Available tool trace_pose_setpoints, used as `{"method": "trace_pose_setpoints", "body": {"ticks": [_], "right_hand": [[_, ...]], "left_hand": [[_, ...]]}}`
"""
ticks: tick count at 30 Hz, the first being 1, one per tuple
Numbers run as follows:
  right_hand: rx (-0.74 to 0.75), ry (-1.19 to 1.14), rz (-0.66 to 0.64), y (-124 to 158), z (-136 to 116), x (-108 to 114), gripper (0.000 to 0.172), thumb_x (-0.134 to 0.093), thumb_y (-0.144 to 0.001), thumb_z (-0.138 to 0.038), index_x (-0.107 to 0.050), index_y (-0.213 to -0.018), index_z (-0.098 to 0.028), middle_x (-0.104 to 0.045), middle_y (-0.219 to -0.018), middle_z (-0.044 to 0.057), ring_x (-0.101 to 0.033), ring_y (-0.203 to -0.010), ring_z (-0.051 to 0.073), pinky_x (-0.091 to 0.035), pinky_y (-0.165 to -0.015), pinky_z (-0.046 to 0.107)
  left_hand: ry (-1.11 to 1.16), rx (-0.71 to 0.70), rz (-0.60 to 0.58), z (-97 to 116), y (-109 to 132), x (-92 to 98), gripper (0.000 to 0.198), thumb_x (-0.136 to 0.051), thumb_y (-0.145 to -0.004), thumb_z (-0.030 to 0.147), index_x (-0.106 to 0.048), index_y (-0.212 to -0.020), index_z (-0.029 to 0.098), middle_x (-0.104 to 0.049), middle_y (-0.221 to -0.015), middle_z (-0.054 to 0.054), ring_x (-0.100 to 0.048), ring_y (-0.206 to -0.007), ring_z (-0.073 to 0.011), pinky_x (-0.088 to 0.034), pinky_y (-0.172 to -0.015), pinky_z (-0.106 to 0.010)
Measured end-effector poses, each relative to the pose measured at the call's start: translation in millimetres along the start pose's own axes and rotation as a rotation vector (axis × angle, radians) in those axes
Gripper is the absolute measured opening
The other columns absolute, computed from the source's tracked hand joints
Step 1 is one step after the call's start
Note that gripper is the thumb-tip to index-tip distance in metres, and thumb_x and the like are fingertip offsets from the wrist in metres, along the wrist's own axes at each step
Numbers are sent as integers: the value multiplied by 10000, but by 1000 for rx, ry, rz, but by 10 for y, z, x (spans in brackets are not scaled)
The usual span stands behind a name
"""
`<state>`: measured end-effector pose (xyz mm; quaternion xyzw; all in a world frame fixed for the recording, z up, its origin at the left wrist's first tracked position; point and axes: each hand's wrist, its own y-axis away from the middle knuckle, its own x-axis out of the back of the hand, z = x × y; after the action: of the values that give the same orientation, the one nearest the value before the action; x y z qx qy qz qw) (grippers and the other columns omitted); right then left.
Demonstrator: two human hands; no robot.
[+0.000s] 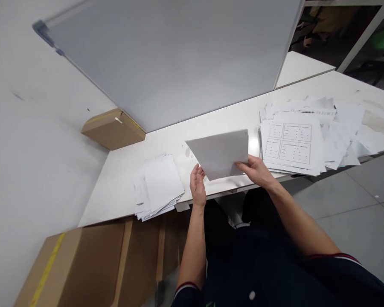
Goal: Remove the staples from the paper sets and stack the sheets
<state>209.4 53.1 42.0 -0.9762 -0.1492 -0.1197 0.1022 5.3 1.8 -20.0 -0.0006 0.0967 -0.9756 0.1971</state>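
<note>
A white sheet of paper (pixel 222 154), its facing side blank, is held tilted above the table. My right hand (pixel 256 170) pinches it at its right edge, thumb on top. Just off the sheet's lower left edge is my left hand (pixel 197 185), fingers apart and slightly curled, with nothing in it that I can see. Left of it lies a loose stack of papers (pixel 164 183), the top one mostly blank. To the right of my right hand sits a larger, untidy pile of printed papers (pixel 289 143), with boxed forms on its top sheet.
The white table (pixel 115 187) runs along a leaning whiteboard (pixel 179 64). A cardboard box (pixel 115 130) stands in the back left corner. Larger cardboard boxes (pixel 96 260) stand below the table's front edge at left. Tiled floor (pixel 352 209) shows at right.
</note>
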Motion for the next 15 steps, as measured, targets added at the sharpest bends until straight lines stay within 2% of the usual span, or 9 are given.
{"method": "trace_pose_setpoints", "body": {"ticks": [4,6,9,12,15], "right_hand": [[-82,-159,25,121,346,-186,300,-515,-804,-374,-628,-1014,-192,-665,-967,43,-589,-933,245,-450,-795,353],[-101,-177,17,158,379,-204,301,-516,-801,-385,-632,-1002,-193,-669,-955,43,-595,-915,243,-455,-784,352],[-75,-116,-9,203,300,-153,280,-516,-801,-381,-634,-981,-204,-667,-948,34,-593,-908,238,-451,-765,326],[-104,-8,-12,289,204,-71,236,-523,-790,-382,-638,-892,-203,-673,-849,21,-602,-799,223,-446,-671,287],[-265,-51,-54,445,193,-10,227,-531,-778,-385,-627,-846,-191,-674,-781,16,-605,-708,208,-438,-581,263]], "left_hand": [[-116,-55,26,-28,29,-118,424,-485,-799,478,-493,-1111,191,-588,-1072,-101,-554,-1021,-177,-447,-863,-310],[-161,-71,35,8,50,-159,313,-506,-791,456,-548,-924,176,-610,-863,-55,-580,-861,-149,-462,-769,-273],[-182,-45,62,124,109,-177,266,-530,-785,413,-497,-681,170,-483,-598,27,-493,-597,-85,-417,-591,-207],[-174,36,24,233,194,-132,254,-548,-776,388,-496,-659,169,-443,-569,44,-439,-544,-67,-376,-538,-189],[-202,171,-107,240,245,-36,237,-550,-768,400,-575,-752,165,-520,-616,24,-480,-574,-84,-392,-548,-201]]}}
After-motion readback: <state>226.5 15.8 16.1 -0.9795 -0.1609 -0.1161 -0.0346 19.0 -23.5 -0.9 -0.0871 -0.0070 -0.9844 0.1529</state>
